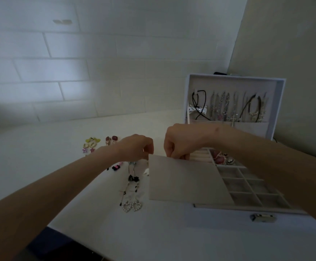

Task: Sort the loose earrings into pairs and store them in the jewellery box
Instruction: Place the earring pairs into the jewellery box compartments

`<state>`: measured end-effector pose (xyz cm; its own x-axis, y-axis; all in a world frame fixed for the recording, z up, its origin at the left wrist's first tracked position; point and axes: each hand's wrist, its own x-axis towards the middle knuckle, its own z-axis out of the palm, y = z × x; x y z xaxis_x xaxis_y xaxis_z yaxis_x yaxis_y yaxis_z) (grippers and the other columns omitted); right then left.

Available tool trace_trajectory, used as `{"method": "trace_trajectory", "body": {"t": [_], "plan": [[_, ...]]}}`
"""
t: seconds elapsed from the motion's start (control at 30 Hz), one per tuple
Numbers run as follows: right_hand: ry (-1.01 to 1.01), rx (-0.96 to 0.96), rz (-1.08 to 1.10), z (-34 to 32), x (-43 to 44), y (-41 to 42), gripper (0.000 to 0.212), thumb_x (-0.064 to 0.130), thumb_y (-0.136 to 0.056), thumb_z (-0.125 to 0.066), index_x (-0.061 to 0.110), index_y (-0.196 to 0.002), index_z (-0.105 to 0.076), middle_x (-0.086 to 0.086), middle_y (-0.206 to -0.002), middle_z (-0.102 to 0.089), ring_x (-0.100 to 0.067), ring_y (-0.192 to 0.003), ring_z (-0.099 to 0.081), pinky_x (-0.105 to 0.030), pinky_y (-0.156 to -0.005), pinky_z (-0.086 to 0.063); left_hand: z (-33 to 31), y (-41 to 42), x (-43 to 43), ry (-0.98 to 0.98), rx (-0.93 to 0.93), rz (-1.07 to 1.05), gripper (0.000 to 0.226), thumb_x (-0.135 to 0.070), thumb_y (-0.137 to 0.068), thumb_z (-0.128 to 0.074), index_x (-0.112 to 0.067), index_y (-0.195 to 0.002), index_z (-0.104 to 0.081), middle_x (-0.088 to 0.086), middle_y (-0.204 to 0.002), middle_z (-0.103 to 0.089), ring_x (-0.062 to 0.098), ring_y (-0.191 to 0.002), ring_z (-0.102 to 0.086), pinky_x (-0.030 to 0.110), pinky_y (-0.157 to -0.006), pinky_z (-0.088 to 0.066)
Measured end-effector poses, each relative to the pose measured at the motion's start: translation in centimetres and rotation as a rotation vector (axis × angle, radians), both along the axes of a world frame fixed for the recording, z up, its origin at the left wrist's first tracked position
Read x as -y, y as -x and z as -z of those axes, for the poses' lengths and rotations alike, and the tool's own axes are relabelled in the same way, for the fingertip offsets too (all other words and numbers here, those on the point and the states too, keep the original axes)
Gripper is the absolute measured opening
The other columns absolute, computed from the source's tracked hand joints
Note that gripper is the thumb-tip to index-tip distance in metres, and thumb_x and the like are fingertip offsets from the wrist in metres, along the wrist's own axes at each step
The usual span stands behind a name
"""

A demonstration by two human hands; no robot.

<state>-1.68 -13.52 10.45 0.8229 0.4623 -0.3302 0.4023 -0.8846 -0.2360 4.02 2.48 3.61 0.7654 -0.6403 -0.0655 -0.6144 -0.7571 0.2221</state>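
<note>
A white jewellery box (228,217) stands open at the right, its upright lid (236,81) hung with necklaces. A flat grey card panel (183,179) is held up over the box's left side. My left hand (134,147) pinches its top left corner and my right hand (179,144) pinches its top edge. Behind the panel the grey tray shows several square compartments (247,183); the far ones hold red and white pieces (221,158). Loose earrings lie left of the box: pearl hearts (131,206), dark dangling ones (132,179), pink stars (88,150), yellow hoops (91,142).
The white table (40,157) ends at a front edge (115,247) with a dark floor below. A white brick wall stands behind, and a plain wall closes the right side behind the box. A metal clasp (263,217) sits on the box front.
</note>
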Motion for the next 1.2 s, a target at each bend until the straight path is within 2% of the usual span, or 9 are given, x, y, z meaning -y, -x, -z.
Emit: {"method": "trace_trajectory", "body": {"t": [0.17,0.27,0.33,0.43,0.5,0.67,0.87,1.03,1.2], "plan": [[0.159,0.213,-0.092,1.4,-0.1,0.0,0.022,0.006,-0.085,-0.054,0.018,-0.095,-0.071,0.008,-0.08,-0.062,0.0,-0.063,-0.052,-0.014,-0.053,-0.039,0.4,-0.3,0.5,-0.078,-0.037,-0.031,0.015,-0.021,-0.09,-0.055,-0.014,-0.103,-0.06,0.002,-0.108,-0.062,0.017,-0.098,-0.056,0.027,-0.081,-0.044],[0.168,0.369,-0.087,1.7,1.3,-0.1,0.027,0.009,-0.089,-0.05,0.024,-0.102,-0.068,0.007,-0.094,-0.067,-0.008,-0.086,-0.058,-0.022,-0.069,-0.046,-1.0,0.3,0.8,0.258,0.1,-0.146,0.019,-0.026,-0.095,-0.049,-0.012,-0.091,-0.062,0.0,-0.087,-0.064,0.015,-0.081,-0.061,0.027,-0.074,-0.047],[0.17,0.512,-0.131,1.5,2.4,-0.4,0.019,0.021,-0.092,-0.051,0.026,-0.1,-0.068,0.007,-0.095,-0.069,-0.011,-0.091,-0.06,-0.028,-0.088,-0.045,-3.5,1.2,0.8,0.354,-0.104,-0.155,0.032,-0.034,-0.096,-0.044,-0.013,-0.081,-0.063,-0.005,-0.073,-0.066,0.007,-0.065,-0.06,0.021,-0.065,-0.046],[0.242,0.671,-0.245,1.0,4.0,-0.8,0.02,0.034,-0.092,-0.051,0.028,-0.1,-0.068,0.009,-0.099,-0.068,-0.009,-0.107,-0.055,-0.034,-0.115,-0.011,-6.5,2.8,0.4,0.127,-0.453,-0.006,0.035,-0.047,-0.09,-0.045,-0.022,-0.085,-0.069,-0.01,-0.079,-0.071,0.003,-0.071,-0.062,0.019,-0.066,-0.042],[0.177,0.63,-0.289,0.3,4.7,-0.8,0.022,0.021,-0.087,-0.053,0.029,-0.099,-0.07,0.009,-0.106,-0.067,-0.007,-0.121,-0.047,-0.038,-0.115,0.013,-6.9,3.3,0.2,0.089,-0.49,0.082,0.025,-0.044,-0.085,-0.055,-0.024,-0.09,-0.069,-0.011,-0.084,-0.069,0.002,-0.076,-0.059,0.021,-0.072,-0.041],[0.294,0.64,-0.368,-0.4,5.6,-0.8,0.03,0.012,-0.081,-0.052,0.03,-0.094,-0.072,0.009,-0.106,-0.066,-0.011,-0.122,-0.048,-0.026,-0.103,0.032,-5.9,2.5,0.5,0.224,-0.491,0.105,0.004,-0.021,-0.084,-0.067,-0.023,-0.084,-0.07,-0.01,-0.08,-0.067,-0.001,-0.07,-0.054,0.024,-0.072,-0.039],[0.121,0.707,-0.34,0.2,5.9,-1.4,0.023,0.003,-0.084,-0.055,0.018,-0.077,-0.072,0.001,-0.075,-0.069,-0.015,-0.076,-0.062,-0.034,-0.118,0.006,-7.1,2.7,0.9,0.196,-0.607,0.18,0.009,-0.023,-0.075,-0.07,-0.016,-0.081,-0.07,0.007,-0.085,-0.066,0.015,-0.079,-0.056,0.035,-0.083,-0.041],[-0.069,0.59,-0.292,-0.9,6.2,-0.7,0.024,0.003,-0.087,-0.053,0.017,-0.085,-0.073,0.009,-0.067,-0.063,-0.003,-0.064,-0.057,-0.029,-0.119,0.003,-7.5,2.7,1.3,0.092,-0.67,0.202,0.007,-0.018,-0.079,-0.068,-0.018,-0.073,-0.068,0.009,-0.087,-0.067,0.015,-0.078,-0.057,0.031,-0.081,-0.043],[0.211,0.584,-0.393,-0.1,5.3,0.1,0.035,0.006,-0.083,-0.055,0.03,-0.103,-0.07,0.011,-0.106,-0.066,-0.003,-0.095,-0.056,-0.041,-0.119,-0.001,-7.2,2.7,1.1,0.133,-0.699,0.195,0.016,-0.011,-0.083,-0.067,-0.02,-0.069,-0.069,0.007,-0.086,-0.068,0.012,-0.077,-0.059,0.029,-0.08,-0.044]]}}
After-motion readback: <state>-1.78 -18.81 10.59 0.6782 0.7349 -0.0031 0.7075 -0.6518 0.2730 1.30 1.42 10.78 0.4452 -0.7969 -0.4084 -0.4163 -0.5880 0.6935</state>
